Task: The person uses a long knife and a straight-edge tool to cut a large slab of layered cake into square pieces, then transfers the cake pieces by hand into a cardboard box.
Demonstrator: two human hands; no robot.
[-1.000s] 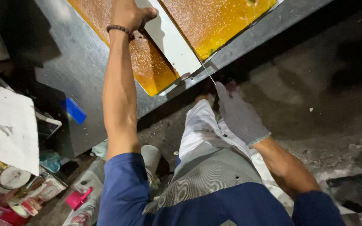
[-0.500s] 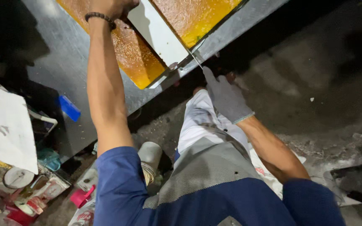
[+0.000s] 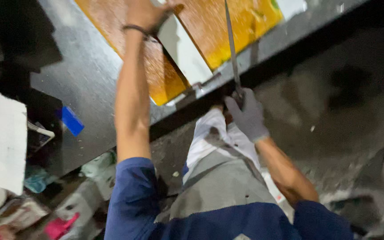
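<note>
My bare left hand, with a dark band on its wrist, presses on a white strip that lies across an orange-yellow panel on a grey metal bench. My gloved right hand grips the handle of a long thin blade at the bench's front edge. The blade points up over the orange panel, to the right of the white strip. My raised knee in pale trousers sits under the bench edge.
A blue block lies on the bench at the left. A white sheet and cluttered tins and packets fill the lower left. Rough grey floor spreads to the right.
The view has drawn closer. My right hand has swung the blade up so it now stands over the orange panel. My left hand stays on the white strip.
</note>
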